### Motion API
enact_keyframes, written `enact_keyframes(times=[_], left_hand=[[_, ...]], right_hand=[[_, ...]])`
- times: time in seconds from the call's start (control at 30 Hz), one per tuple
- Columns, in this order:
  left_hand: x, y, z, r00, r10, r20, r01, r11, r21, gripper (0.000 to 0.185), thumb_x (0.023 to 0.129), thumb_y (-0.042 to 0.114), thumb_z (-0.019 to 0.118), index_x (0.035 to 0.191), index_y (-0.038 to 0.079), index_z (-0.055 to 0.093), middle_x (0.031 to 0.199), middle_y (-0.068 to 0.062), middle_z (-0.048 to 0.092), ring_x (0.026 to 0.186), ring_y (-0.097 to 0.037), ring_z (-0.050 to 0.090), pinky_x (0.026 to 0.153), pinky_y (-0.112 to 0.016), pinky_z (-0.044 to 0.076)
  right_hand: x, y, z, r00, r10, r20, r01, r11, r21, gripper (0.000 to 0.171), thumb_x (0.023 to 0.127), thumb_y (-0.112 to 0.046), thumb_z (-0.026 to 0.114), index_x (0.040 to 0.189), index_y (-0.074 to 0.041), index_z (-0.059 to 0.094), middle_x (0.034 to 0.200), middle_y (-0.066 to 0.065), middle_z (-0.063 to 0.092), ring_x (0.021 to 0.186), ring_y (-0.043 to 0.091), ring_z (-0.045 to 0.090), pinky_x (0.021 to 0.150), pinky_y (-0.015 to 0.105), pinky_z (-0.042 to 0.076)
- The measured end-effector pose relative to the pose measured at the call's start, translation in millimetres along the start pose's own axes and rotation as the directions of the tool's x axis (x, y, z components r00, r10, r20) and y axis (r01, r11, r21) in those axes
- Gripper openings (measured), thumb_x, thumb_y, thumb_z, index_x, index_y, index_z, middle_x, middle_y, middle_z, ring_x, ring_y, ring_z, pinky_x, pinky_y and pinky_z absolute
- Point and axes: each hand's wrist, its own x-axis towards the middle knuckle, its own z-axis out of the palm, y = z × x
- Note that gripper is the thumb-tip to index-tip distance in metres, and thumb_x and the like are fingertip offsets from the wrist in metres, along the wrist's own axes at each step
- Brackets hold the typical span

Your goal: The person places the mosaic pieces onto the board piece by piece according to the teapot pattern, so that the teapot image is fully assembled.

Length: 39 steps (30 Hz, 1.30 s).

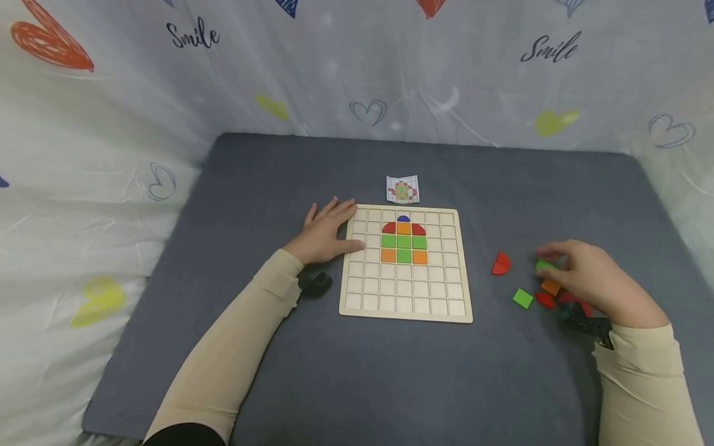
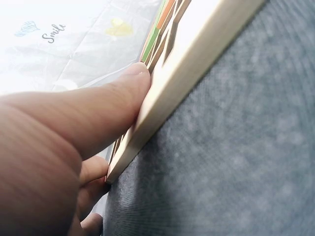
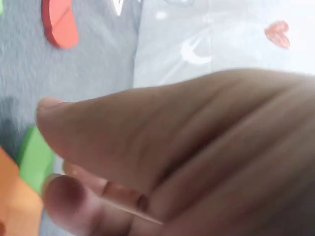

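On a light wooden grid board [image 1: 407, 303], orange, green, red and blue pieces form a small figure near the top. My left hand [image 1: 326, 235] rests on the board's left edge, fingers spread toward the upper corner and thumb [image 2: 113, 105] lying over the rim. To the right of the board, my right hand [image 1: 591, 275] bends over loose pieces, with thumb and a fingertip at opposite sides of a green tile [image 3: 35, 160]. An orange tile [image 1: 551, 287] lies beside it. The other fingers are partly hidden in the right wrist view.
A small printed picture card [image 1: 402, 189] lies just above the board. Red pieces [image 1: 501, 263] and another green tile [image 1: 523, 298] sit between the board and my right hand. Further red pieces are partly under that hand. The dark grey table [image 1: 312, 371] meets a patterned white curtain [image 1: 323, 74] behind.
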Motion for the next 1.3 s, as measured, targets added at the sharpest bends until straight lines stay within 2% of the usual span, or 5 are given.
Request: enact_keyframes(times=[0.37, 0.63, 0.77, 1.03, 1.3], left_hand=[[-0.2, 1.9, -1.4, 1.000, -0.011, 0.001, 0.011, 1.000, 0.000, 0.093, 0.098, 0.054, 0.072, 0.169, 0.016, 0.025, 0.176, 0.001, 0.017, 0.164, -0.025, -0.001, 0.127, -0.053, -0.019], [1.1, 1.2, -1.0, 1.000, -0.011, -0.001, 0.011, 1.000, 0.005, 0.093, 0.098, 0.055, 0.071, 0.169, 0.016, 0.025, 0.176, 0.001, 0.017, 0.164, -0.025, -0.002, 0.128, -0.052, -0.019], [0.8, 0.8, -0.7, 1.000, -0.009, 0.001, 0.009, 1.000, 0.003, 0.093, 0.098, 0.055, 0.071, 0.169, 0.016, 0.025, 0.176, 0.002, 0.016, 0.164, -0.024, -0.002, 0.127, -0.051, -0.019], [0.8, 0.7, 0.3, 1.000, -0.011, -0.001, 0.011, 1.000, 0.008, 0.094, 0.097, 0.055, 0.072, 0.169, 0.016, 0.025, 0.176, 0.002, 0.017, 0.164, -0.024, -0.002, 0.127, -0.052, -0.018], [1.9, 1.0, 0.1, 1.000, -0.014, -0.002, 0.014, 1.000, 0.007, 0.094, 0.097, 0.054, 0.072, 0.169, 0.016, 0.026, 0.176, 0.002, 0.017, 0.164, -0.024, -0.002, 0.127, -0.052, -0.019]], right_hand=[[-4, 22, 0, 0.999, 0.040, -0.006, -0.040, 0.999, -0.019, 0.048, 0.100, -0.026, 0.073, 0.132, 0.009, 0.065, 0.124, 0.035, 0.065, 0.074, 0.017, 0.063, 0.063, 0.034, 0.051], [2, 21, 8, 0.998, 0.027, -0.049, -0.028, 0.999, -0.025, 0.044, 0.098, -0.024, 0.075, 0.124, 0.011, 0.069, 0.116, 0.032, 0.066, 0.088, 0.036, 0.065, 0.068, 0.046, 0.055], [3, 17, 12, 0.996, 0.042, -0.073, -0.043, 0.999, -0.014, 0.040, 0.096, -0.023, 0.077, 0.118, 0.009, 0.070, 0.108, 0.028, 0.070, 0.083, 0.031, 0.065, 0.063, 0.036, 0.051], [4, 1, 16, 0.995, 0.047, -0.086, -0.047, 0.999, 0.010, 0.035, 0.094, -0.023, 0.080, 0.115, 0.005, 0.073, 0.103, 0.022, 0.072, 0.089, 0.035, 0.067, 0.066, 0.039, 0.053], [6, -11, 21, 0.997, 0.032, -0.069, -0.032, 0.999, 0.005, 0.030, 0.096, -0.019, 0.078, 0.112, 0.007, 0.074, 0.089, 0.010, 0.072, 0.069, 0.018, 0.058, 0.058, 0.033, 0.047]])
